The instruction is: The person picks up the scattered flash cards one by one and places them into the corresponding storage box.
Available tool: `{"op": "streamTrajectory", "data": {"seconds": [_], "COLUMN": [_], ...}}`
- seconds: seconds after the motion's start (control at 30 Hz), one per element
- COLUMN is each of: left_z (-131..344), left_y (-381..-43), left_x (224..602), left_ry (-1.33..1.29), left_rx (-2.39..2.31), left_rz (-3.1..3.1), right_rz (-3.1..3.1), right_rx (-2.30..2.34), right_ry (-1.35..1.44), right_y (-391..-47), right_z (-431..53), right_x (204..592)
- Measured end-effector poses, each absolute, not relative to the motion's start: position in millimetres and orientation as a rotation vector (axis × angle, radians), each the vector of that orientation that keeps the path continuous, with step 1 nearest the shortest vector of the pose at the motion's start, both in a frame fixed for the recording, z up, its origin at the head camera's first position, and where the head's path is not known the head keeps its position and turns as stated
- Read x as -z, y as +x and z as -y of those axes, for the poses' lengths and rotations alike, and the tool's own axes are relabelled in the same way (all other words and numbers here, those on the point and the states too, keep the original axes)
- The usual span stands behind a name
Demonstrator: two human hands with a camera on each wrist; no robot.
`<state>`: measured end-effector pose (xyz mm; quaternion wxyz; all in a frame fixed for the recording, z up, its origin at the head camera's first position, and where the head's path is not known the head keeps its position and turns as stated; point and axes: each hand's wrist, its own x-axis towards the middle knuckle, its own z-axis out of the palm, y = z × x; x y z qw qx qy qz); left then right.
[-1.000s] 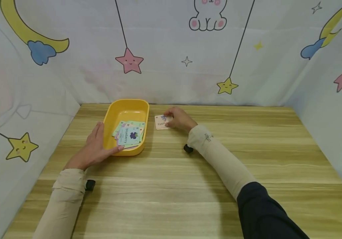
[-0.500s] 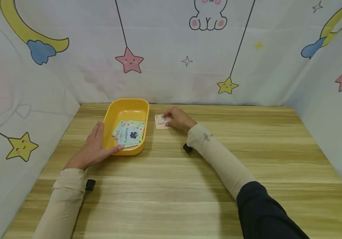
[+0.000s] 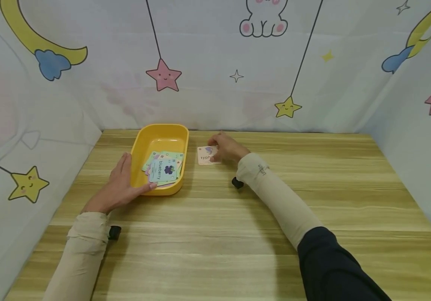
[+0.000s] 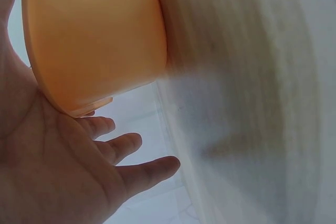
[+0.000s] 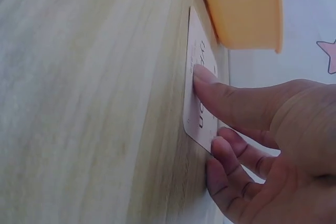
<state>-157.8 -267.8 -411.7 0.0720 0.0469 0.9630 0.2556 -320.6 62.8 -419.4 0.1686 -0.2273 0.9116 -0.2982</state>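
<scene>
My left hand [image 3: 115, 188] rests against the near left corner of a yellow plastic tub [image 3: 159, 133], fingers straight along its side and thumb over the near rim. In the left wrist view the palm touches the outside of the tub [image 4: 94, 30]. Several word cards lie inside it, with a pale blue "blueberry" card [image 3: 162, 170] on top. To the right of the tub, my right hand [image 3: 230, 149] pinches a pale pink card [image 3: 205, 156] that reads "typhoon". The right wrist view has the thumb on the printed face of the card [image 5: 195, 103] and curled fingertips by its edge.
Both hands work over a wood-grain table [image 3: 185, 251]. A white cloth backdrop [image 3: 215, 54] printed with stars, moons and clouds encloses it at the back and sides. The tub stands near the table's back edge.
The pink card has shifted slightly right and toward me under my right hand, whose fingers have moved a little. My left hand and the tub stay in place.
</scene>
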Motion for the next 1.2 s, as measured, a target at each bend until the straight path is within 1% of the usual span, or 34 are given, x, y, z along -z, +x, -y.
{"op": "streamTrajectory", "data": {"seconds": [0.3,0.6,0.73,0.9,1.2], "left_z": [267.5,267.9,268.2,267.7,268.0], "left_y": [-157.6,-158.0,-156.6,-156.3,-157.6], "left_x": [410.5,411.7,412.0,411.5,411.2], "left_ry": [0.124,0.123,0.133,0.134,0.125], "left_rx": [-0.774,-0.781,-0.786,-0.784,-0.78], "left_rz": [-2.869,-2.874,-2.877,-2.878,-2.88], "right_rz": [-2.529,-2.712,-2.711,-2.691,-2.592], "right_rx": [0.905,0.6,0.58,0.672,0.972], "right_ry": [-0.546,-0.62,-0.608,-0.583,-0.485], "right_y": [-321.0,-320.2,-319.1,-321.0,-320.0], "right_z": [-67.0,-65.6,-66.2,-67.7,-74.1], "right_x": [416.8,414.2,412.9,415.0,421.9]}}
